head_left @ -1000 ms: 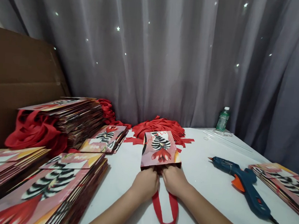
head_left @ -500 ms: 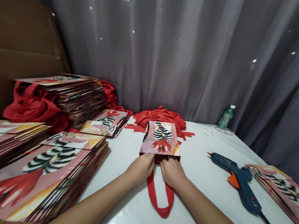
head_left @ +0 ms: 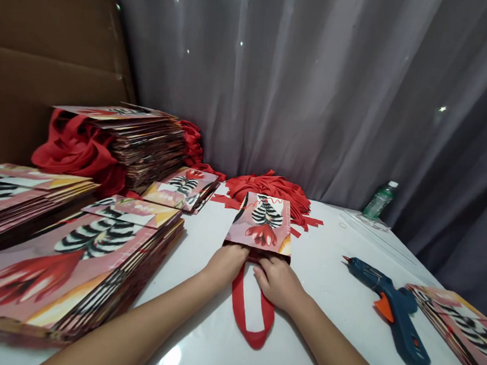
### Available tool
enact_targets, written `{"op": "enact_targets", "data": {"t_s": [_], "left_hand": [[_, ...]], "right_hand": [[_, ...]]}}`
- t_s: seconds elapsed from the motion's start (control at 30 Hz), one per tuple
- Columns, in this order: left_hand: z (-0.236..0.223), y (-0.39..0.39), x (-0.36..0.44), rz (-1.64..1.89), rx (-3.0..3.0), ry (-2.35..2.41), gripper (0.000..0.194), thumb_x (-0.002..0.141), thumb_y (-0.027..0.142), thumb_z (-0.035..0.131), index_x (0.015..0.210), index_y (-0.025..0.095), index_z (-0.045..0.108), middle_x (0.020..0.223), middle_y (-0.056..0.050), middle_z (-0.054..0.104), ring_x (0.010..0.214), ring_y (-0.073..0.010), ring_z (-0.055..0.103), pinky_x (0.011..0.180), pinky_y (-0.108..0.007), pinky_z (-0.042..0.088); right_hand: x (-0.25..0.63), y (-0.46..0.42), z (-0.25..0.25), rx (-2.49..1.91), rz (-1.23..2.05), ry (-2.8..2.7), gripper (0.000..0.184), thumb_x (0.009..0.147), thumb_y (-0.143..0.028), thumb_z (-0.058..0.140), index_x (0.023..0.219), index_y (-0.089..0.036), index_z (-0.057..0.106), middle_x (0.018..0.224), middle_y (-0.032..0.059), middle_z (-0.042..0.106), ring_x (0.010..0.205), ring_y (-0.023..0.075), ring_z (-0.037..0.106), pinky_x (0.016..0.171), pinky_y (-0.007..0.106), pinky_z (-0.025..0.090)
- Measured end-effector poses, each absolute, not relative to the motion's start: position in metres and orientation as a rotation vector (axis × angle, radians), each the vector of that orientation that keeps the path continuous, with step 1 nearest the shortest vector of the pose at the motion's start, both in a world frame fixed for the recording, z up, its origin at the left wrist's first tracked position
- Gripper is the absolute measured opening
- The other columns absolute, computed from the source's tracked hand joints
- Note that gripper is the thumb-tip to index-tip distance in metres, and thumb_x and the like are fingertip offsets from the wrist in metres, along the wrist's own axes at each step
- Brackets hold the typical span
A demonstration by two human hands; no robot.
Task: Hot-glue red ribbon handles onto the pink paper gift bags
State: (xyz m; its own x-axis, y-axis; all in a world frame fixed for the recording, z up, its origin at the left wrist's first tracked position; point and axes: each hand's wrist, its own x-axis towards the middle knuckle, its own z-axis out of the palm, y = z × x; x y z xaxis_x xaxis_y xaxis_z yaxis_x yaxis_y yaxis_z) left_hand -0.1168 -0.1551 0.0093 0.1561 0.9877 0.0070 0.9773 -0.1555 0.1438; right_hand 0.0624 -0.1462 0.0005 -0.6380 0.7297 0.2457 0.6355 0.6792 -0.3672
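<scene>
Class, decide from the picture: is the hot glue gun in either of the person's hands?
No, the glue gun lies on the white table, right of both hands.

Both the left hand (head_left: 228,267) and the right hand (head_left: 278,282) reach with their fingers into the open near end of a pink printed paper bag with a black-and-white striped design and a red flower (head_left: 260,226), and a red ribbon handle (head_left: 252,314) loops out between them onto the glossy white surface (head_left: 306,347). Beyond the bag lies a heap of red fabric ribbons (head_left: 275,188), while stacks of flat printed bags (head_left: 88,248) stand to the left and a dark blue glue gun with an orange trigger (head_left: 398,309) lies to the right.
</scene>
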Motion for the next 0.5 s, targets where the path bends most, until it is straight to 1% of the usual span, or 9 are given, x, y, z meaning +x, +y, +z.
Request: {"op": "enact_targets", "data": {"t_s": [0.03, 0.1, 0.13, 0.2, 0.27, 0.3, 0.4, 0.43, 0.5], "left_hand": [[0.011, -0.155, -0.118, 0.16, 2.296, 1.981, 0.038, 0.089, 0.009, 0.045, 0.122, 0.013, 0.062, 0.112, -0.015, 0.07, 0.099, -0.0284, 0.067, 0.085, -0.036, 0.052], [0.015, -0.157, -0.12, 0.189, 2.265, 2.024, 0.031, 0.093, 0.017, 0.043, 0.113, 0.013, 0.067, 0.105, -0.016, 0.071, 0.093, -0.0301, 0.068, 0.082, -0.038, 0.052], [0.018, -0.158, -0.121, 0.21, 2.251, 2.046, 0.032, 0.095, 0.023, 0.042, 0.109, 0.012, 0.068, 0.102, -0.017, 0.071, 0.091, -0.0312, 0.069, 0.081, -0.039, 0.052], [0.023, -0.161, -0.122, 0.259, 2.236, 2.065, 0.039, 0.096, 0.035, 0.04, 0.105, 0.012, 0.07, 0.099, -0.019, 0.071, 0.09, -0.0334, 0.069, 0.082, -0.042, 0.052], [0.028, -0.163, -0.121, 0.309, 2.25, 2.038, 0.041, 0.095, 0.041, 0.042, 0.105, 0.013, 0.07, 0.104, -0.019, 0.07, 0.098, -0.0345, 0.067, 0.089, -0.044, 0.05], [0.029, -0.163, -0.121, 0.334, 2.264, 2.015, 0.039, 0.094, 0.04, 0.043, 0.107, 0.015, 0.07, 0.109, -0.018, 0.07, 0.105, -0.0343, 0.065, 0.094, -0.044, 0.048], [0.03, -0.166, -0.116, 0.378, 2.286, 1.97, 0.037, 0.093, 0.036, 0.045, 0.114, 0.017, 0.068, 0.118, -0.016, 0.067, 0.115, -0.033, 0.06, 0.101, -0.042, 0.043], [0.029, -0.167, -0.114, 0.373, 2.278, 1.974, 0.037, 0.092, 0.036, 0.045, 0.113, 0.016, 0.068, 0.115, -0.017, 0.068, 0.113, -0.0337, 0.061, 0.1, -0.043, 0.044], [0.028, -0.169, -0.111, 0.343, 2.253, 1.999, 0.038, 0.091, 0.036, 0.044, 0.108, 0.013, 0.069, 0.106, -0.019, 0.07, 0.104, -0.0363, 0.064, 0.093, -0.046, 0.047]], "right_hand": [[0.065, -0.145, 0.002, -0.985, 0.459, -2.496, 0.026, 0.094, -0.028, 0.049, 0.09, -0.015, 0.072, 0.092, 0.0106, 0.072, 0.087, 0.0214, 0.066, 0.08, 0.029, 0.049], [0.073, -0.138, 0.006, -0.944, 0.67, -2.384, 0.038, 0.093, -0.035, 0.049, 0.062, -0.018, 0.062, 0.063, 0.0038, 0.065, 0.063, 0.0163, 0.061, 0.064, 0.025, 0.047], [0.079, -0.133, 0.008, -0.993, 0.732, -2.303, 0.046, 0.094, -0.039, 0.045, 0.054, -0.019, 0.054, 0.054, 0.0016, 0.059, 0.054, 0.0145, 0.056, 0.058, 0.024, 0.045], [0.091, -0.118, 0.009, -1.165, 0.739, -2.125, 0.054, 0.097, -0.043, 0.031, 0.051, -0.02, 0.048, 0.048, 0.0012, 0.053, 0.049, 0.0142, 0.052, 0.053, 0.024, 0.043], [0.103, -0.102, 0.007, -1.316, 0.654, -2.019, 0.058, 0.099, -0.04, 0.017, 0.058, -0.019, 0.053, 0.055, 0.0048, 0.058, 0.055, 0.0168, 0.056, 0.057, 0.027, 0.045], [0.108, -0.095, 0.005, -1.387, 0.607, -1.986, 0.059, 0.099, -0.04, 0.016, 0.064, -0.018, 0.057, 0.062, 0.0075, 0.063, 0.061, 0.0187, 0.059, 0.062, 0.029, 0.046], [0.117, -0.079, -0.006, -1.533, 0.51, -2.013, 0.043, 0.097, -0.035, 0.032, 0.096, -0.013, 0.068, 0.1, 0.0145, 0.071, 0.093, 0.0246, 0.063, 0.083, 0.034, 0.046], [0.117, -0.077, -0.01, -1.559, 0.493, -2.055, 0.039, 0.095, -0.034, 0.037, 0.109, -0.012, 0.067, 0.115, 0.0156, 0.068, 0.107, 0.0263, 0.06, 0.09, 0.036, 0.044], [0.115, -0.075, -0.016, -1.599, 0.463, -2.146, 0.042, 0.095, -0.033, 0.045, 0.128, -0.013, 0.059, 0.139, 0.0153, 0.055, 0.13, 0.0292, 0.046, 0.102, 0.04, 0.036]]}}
